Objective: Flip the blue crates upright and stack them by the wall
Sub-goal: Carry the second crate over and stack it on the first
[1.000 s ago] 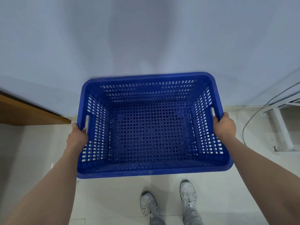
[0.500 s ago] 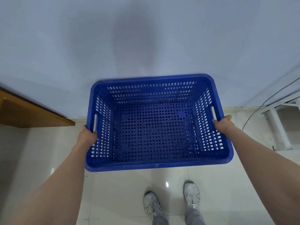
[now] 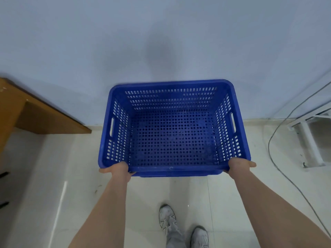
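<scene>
1. Currently, one blue perforated plastic crate point(image 3: 172, 129) stands upright, open side up, with its far long wall against the pale blue-grey wall point(image 3: 125, 42) and its inside empty.
2. Whether the crate's base rests on the glossy white tiled floor point(image 3: 71, 185) or is held just above it cannot be told from this view.
3. The left hand point(image 3: 119, 170) grasps the near-left corner of the crate rim, thumb pointing left along the outside; its fingers curl under the rim and are mostly hidden.
4. The right hand point(image 3: 240, 165) grasps the near-right corner of the rim, thumb pointing right; its fingers are likewise hidden behind the rim.
5. Both slotted handle openings in the short side walls are unoccupied.
6. Both bare forearms extend from the near edge of the view to the crate.
7. Two white sneakers point(image 3: 168, 221) stand on the floor near the crate, right of centre.
8. A brown wooden desk point(image 3: 35, 111) stands to the left, beside the wall and apart from the crate.
9. A white metal frame point(image 3: 308, 140) stands to the right, with a thin grey cable point(image 3: 272, 136) curving across the floor between it and the crate.
</scene>
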The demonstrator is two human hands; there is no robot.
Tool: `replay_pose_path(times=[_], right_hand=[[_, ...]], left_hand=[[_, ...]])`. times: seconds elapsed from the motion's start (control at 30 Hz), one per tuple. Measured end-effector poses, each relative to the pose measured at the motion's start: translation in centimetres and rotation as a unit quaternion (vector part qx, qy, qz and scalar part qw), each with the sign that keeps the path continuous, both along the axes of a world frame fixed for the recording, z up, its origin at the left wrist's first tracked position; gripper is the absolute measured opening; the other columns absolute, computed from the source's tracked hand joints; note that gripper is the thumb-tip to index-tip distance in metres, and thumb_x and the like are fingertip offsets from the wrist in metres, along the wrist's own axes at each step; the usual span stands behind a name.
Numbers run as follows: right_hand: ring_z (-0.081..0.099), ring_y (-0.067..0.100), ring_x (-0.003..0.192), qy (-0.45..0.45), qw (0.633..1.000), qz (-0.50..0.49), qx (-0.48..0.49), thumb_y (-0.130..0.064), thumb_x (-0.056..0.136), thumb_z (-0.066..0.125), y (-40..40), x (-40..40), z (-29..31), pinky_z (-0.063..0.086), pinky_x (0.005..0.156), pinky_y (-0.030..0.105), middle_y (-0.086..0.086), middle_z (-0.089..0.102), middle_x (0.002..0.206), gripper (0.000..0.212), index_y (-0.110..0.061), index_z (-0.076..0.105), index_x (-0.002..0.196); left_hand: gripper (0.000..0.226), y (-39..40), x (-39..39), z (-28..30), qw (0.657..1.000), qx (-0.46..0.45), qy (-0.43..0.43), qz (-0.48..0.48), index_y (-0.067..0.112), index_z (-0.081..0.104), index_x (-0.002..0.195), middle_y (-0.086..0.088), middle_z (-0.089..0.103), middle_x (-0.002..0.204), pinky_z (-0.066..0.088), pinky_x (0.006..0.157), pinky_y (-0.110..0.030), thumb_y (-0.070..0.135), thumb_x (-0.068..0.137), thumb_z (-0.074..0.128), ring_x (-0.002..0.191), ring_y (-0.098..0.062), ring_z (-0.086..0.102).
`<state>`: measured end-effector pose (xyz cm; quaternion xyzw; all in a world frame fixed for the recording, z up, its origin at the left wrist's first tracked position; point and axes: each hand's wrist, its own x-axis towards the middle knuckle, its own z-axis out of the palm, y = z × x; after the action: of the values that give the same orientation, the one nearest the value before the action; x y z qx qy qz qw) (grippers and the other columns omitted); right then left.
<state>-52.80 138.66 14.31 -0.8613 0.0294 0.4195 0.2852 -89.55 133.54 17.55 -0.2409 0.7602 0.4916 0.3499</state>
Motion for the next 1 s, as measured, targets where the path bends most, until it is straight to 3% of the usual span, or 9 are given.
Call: replay_pose_path(times=[0.1,0.2,0.33,0.5,0.63,0.73,0.8,0.9,1.0], right_hand=[[0.05,0.035,0.109,-0.041,0.998,0.024,0.041,-0.015,0.089,0.045,-0.9,-1.5,0.2,0.049,0.096,0.052,0.014,0.043,0.139,0.062,-0.022,0.018,0.145],[0.053,0.031,0.098,-0.113,0.993,-0.007,0.038,-0.016,0.09,0.044,-1.0,-2.0,-0.3,0.05,0.084,0.041,0.016,0.051,0.129,0.053,-0.018,0.024,0.139],[0.06,0.032,0.102,-0.138,0.99,-0.017,0.037,-0.014,0.089,0.05,-1.0,-2.8,-0.8,0.048,0.074,0.039,0.015,0.056,0.122,0.05,-0.016,0.03,0.134],[0.057,0.029,0.094,-0.161,0.986,-0.025,0.033,-0.014,0.089,0.05,-0.8,-3.1,-1.6,0.047,0.072,0.038,0.015,0.057,0.122,0.047,-0.015,0.032,0.132],[0.06,0.032,0.101,-0.158,0.986,-0.015,0.041,-0.017,0.088,0.049,-1.0,-3.2,-1.8,0.053,0.08,0.042,0.014,0.056,0.122,0.047,-0.017,0.032,0.131],[0.056,0.034,0.1,-0.139,0.989,0.035,0.03,-0.016,0.087,0.048,-1.3,-2.5,-1.6,0.053,0.089,0.051,0.017,0.051,0.127,0.051,-0.017,0.027,0.133],[0.051,0.037,0.105,-0.084,0.993,0.085,0.016,-0.021,0.088,0.048,-1.7,-1.8,-0.6,0.05,0.093,0.054,0.016,0.042,0.135,0.056,-0.019,0.021,0.138],[0.042,0.041,0.123,-0.088,0.974,0.198,-0.058,-0.034,0.094,0.049,-2.6,-0.5,1.8,0.042,0.099,0.053,0.018,0.029,0.144,0.064,-0.014,0.016,0.145],[0.035,0.039,0.132,-0.209,0.895,0.388,-0.072,-0.036,0.097,0.04,-3.9,0.0,6.0,0.032,0.108,0.054,0.015,0.022,0.153,0.065,-0.014,0.01,0.151]], left_hand=[[0.064,-0.2,0.1,-1.5,1.0,0.0,0.024,-0.01,0.034,0.003,0.153,-0.01,0.042,0.147,0.053,0.081,-0.065,0.032,0.102,0.042,0.116,-0.037,0.053],[0.054,0.3,-0.6,-3.1,1.0,0.002,0.005,0.021,0.035,0.009,0.153,-0.006,0.044,0.147,0.05,0.085,-0.065,0.04,0.104,0.033,0.12,-0.035,0.052],[0.085,0.3,0.0,-3.7,0.999,0.015,0.045,-0.013,0.043,-0.015,0.152,-0.01,0.033,0.151,0.047,0.094,-0.067,0.02,0.098,0.047,0.116,-0.031,0.047],[0.078,0.9,-0.1,-4.3,0.991,-0.034,0.106,-0.068,0.04,-0.018,0.153,-0.009,0.033,0.151,0.048,0.099,-0.05,0.025,0.101,0.038,0.107,-0.023,0.042],[0.06,1.0,-1.1,-4.9,0.975,-0.129,0.123,-0.136,0.034,0.01,0.156,0.005,0.043,0.145,0.043,0.074,-0.025,0.053,0.102,0.025,0.1,-0.015,0.044],[0.072,0.3,-1.4,-4.7,0.98,-0.098,0.084,-0.151,0.037,-0.01,0.155,0.0,0.036,0.151,0.048,0.097,-0.045,0.044,0.101,0.037,0.114,-0.025,0.048],[0.081,-0.5,-1.8,-3.4,0.984,-0.085,0.033,-0.154,0.036,-0.018,0.154,-0.005,0.023,0.16,0.032,0.111,-0.062,0.041,0.1,0.042,0.137,-0.034,0.038],[0.079,-1.9,-3.2,-1.3,0.943,-0.193,0.056,-0.266,0.022,0.007,0.158,-0.014,0.022,0.158,0.029,0.114,-0.056,0.035,0.093,0.051,0.141,-0.037,0.029],[0.06,-3.5,-2.2,3.2,0.833,-0.244,0.17,-0.466,0.015,0.03,0.153,-0.015,0.023,0.156,0.023,0.115,-0.057,0.027,0.095,0.041,0.141,-0.037,0.025]])
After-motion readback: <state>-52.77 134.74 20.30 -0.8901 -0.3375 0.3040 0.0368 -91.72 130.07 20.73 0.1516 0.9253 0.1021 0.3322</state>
